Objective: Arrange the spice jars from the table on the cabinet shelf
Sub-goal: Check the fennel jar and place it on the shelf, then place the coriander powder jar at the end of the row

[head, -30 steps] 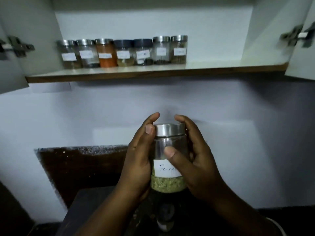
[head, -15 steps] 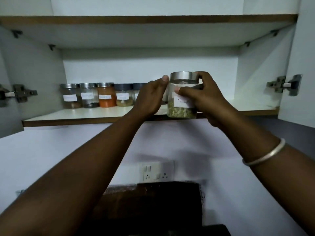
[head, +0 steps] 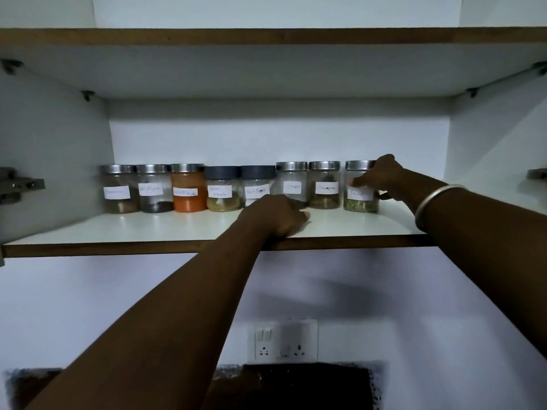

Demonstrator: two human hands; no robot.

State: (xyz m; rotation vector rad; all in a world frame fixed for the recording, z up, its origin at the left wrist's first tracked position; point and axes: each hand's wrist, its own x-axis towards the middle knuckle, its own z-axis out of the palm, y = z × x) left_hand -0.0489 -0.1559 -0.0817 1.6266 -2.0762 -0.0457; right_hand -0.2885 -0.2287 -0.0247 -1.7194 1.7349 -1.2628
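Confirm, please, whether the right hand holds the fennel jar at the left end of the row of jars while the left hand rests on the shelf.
Not quite: the head view shows the fennel jar at the right end of the row of jars, not the left. The right hand does hold it, and the left hand rests on the shelf.

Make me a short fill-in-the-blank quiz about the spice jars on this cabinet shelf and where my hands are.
1. The shelf holds ____ spice jars in one row.
2. The right hand grips the green-seed jar at the row's ____ end.
3. The orange jar stands ____ from the left.
4. The left hand rests on the shelf, holding ____.
Missing words: eight; right; third; nothing.
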